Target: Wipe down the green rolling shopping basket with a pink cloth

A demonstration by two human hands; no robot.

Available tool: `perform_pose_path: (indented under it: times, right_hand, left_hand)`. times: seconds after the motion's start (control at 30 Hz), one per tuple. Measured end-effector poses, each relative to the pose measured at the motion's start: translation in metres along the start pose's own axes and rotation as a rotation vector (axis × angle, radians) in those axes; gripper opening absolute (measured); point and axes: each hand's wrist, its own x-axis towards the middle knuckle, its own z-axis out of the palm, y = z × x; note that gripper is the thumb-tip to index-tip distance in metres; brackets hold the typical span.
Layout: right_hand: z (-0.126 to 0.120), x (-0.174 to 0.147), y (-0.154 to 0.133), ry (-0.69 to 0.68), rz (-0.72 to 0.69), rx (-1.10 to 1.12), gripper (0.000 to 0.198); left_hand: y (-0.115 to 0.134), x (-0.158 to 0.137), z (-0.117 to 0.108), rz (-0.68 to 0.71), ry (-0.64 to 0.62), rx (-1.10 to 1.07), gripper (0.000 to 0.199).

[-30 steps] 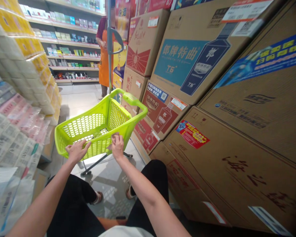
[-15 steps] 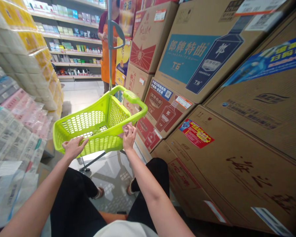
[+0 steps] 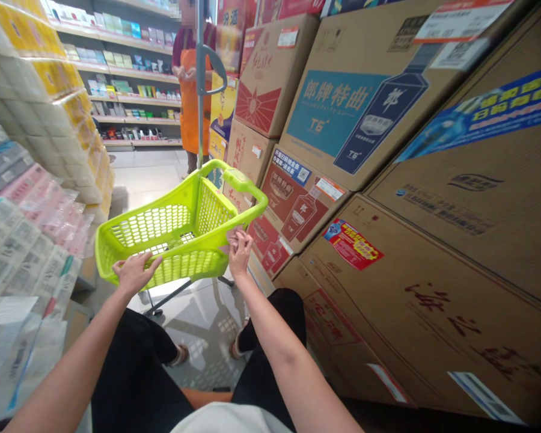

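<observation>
In front of me stands a lime-green shopping cart (image 3: 197, 263) with a perforated plastic basket, turned side-on; no goods show in the basket. My left hand (image 3: 136, 273) grips its near rim towards the left end, fingers bent over the edge. Close to the cart's handle end, my right hand (image 3: 240, 255) is closed on a crumpled pinkish cloth (image 3: 234, 235) and presses it against the outer side of the basket. Part of the cloth is hidden by the fingers.
Stacked cardboard cartons (image 3: 338, 114) wall the right side. Plastic-wrapped packs (image 3: 45, 90) are piled on the left. Beyond the cart are a grey pole with a loop handle (image 3: 211, 69), a person in an orange apron (image 3: 190, 108) and stocked shelves (image 3: 135, 75).
My right hand has shifted slightly right and down with the cloth along the cart's side. The left hand keeps its place on the rim. The view has turned slightly.
</observation>
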Motion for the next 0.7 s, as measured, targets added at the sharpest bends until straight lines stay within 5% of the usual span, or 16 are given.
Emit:
perform_pose_path:
  times: [0.17,0.33,0.43,0.53,0.63,0.7]
  right_hand:
    - [-0.013,-0.011,0.015,-0.045,0.084,-0.031,0.039]
    - [-0.039,0.053,-0.029,0.157,-0.078,-0.070,0.048]
    - [-0.034,0.068,-0.062,-0.004,-0.141,-0.188,0.041]
    - [-0.014,0.038,-0.081,-0.223,-0.223,-0.265,0.034]
    - [-0.002,0.010,-0.078,-0.458,-0.399,-0.222,0.039]
    - [-0.007,0.013,-0.066,-0.499,-0.411,-0.199,0.041]
  left_hand:
    - [0.003,-0.004,0.001,0.001,0.013,0.004,0.050]
    - [0.007,-0.004,0.000,-0.014,-0.010,0.013,0.049]
    - [0.019,-0.008,0.002,-0.031,-0.028,0.008,0.050]
    - [0.042,-0.017,0.007,-0.035,-0.011,0.002,0.053]
    - [0.063,-0.028,0.012,-0.057,0.028,0.034,0.056]
    - [0.065,-0.032,0.014,0.005,-0.018,0.031,0.057]
